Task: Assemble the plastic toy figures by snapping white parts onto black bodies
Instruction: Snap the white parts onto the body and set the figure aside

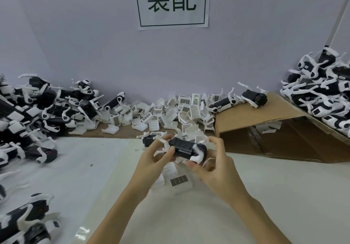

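Gripping a black body (182, 147) at the frame's centre, the left hand (151, 158) and right hand (214, 165) are both closed round it from either end, probably so that its white legs (198, 156) can be pressed home against a steady hold. Loose white parts (170, 111) are heaped just behind, presumably for easy reach, with figures piled at the left (37, 107) and upper right (322, 92). A wall sign (171, 1) at top centre is printed "装配".
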Demonstrator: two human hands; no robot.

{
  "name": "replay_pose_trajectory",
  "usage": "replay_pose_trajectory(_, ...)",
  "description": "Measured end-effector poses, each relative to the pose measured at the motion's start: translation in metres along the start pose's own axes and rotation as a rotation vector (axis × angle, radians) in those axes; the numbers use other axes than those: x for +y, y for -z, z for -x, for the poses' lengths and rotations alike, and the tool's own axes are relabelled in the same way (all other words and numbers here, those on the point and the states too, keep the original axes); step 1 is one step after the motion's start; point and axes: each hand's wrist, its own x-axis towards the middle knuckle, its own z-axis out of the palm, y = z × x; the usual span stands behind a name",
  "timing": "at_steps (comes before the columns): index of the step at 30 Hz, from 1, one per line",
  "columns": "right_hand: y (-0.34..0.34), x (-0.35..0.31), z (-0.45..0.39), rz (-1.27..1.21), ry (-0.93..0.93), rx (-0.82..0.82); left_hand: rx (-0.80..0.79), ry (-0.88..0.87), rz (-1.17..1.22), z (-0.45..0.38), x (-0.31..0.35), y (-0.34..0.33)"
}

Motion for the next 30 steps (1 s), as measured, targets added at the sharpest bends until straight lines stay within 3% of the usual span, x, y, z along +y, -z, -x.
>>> replay_pose_trajectory(2, -0.003, 0.0, 0.003, 0.135, 0.149, 0.059, 0.054, 0.092, 0.126, 0.0, 0.001, -0.01)
replay_pose_trajectory(5, -0.008, -0.001, 0.005, 0.265, 0.311, 0.074, -0.022, 0.282, 0.48, 0.002, -0.002, -0.011)
replay_pose_trajectory(10, -0.015, -0.001, 0.004, 0.37, 0.411, -0.106, -0.098, 0.197, 0.407, 0.001, 0.006, -0.012)
replay_pose_trajectory(13, -0.017, -0.001, 0.008, 0.252, 0.363, -0.169, -0.031, 0.153, 0.408, 0.0, 0.006, -0.011)
replay_pose_trajectory(17, -0.021, 0.001, 0.009, 0.007, 0.225, -0.102, -0.008, 0.116, 0.336, -0.001, 0.005, -0.007)
replay_pose_trajectory(20, -0.021, 0.0, 0.006, -0.225, 0.01, -0.017, 0.013, 0.027, 0.198, 0.003, 0.004, -0.009)
replay_pose_trajectory(24, -0.02, -0.001, 0.0, -0.376, -0.265, -0.154, 0.066, -0.15, 0.121, 0.006, -0.004, -0.023)
replay_pose_trajectory(30, -0.016, -0.002, 0.0, -0.463, -0.264, -0.107, 0.1, -0.197, 0.1, 0.008, -0.003, -0.027)
